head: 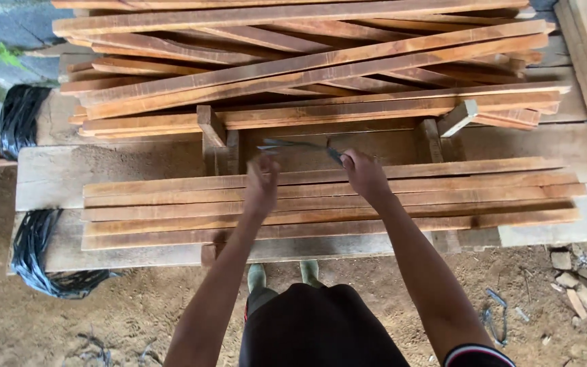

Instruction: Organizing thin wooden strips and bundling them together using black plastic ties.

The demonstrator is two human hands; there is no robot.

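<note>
Both hands hold one thin dark metal strip (300, 145) stretched between them, above the near stack of long reddish-brown wooden slats (334, 204): left hand (261, 185) pinches one end, right hand (363, 173) grips the other.

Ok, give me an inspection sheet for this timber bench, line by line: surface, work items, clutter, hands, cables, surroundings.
Surface: wide plank bench, dusty, edges bare.
Job's things: near row of wooden slats lying flat side by side; thin dark strap stretched between both hands.
Clutter: taller crisscross slat pile behind; short wood blocks upright between the stacks.
Grippers: left hand and right hand each pinch one strap end above the slats.
Cables: nothing seen; black strapping bundles hang at the bench's left end.
Surroundings: dirt floor, rubble at right.
</note>
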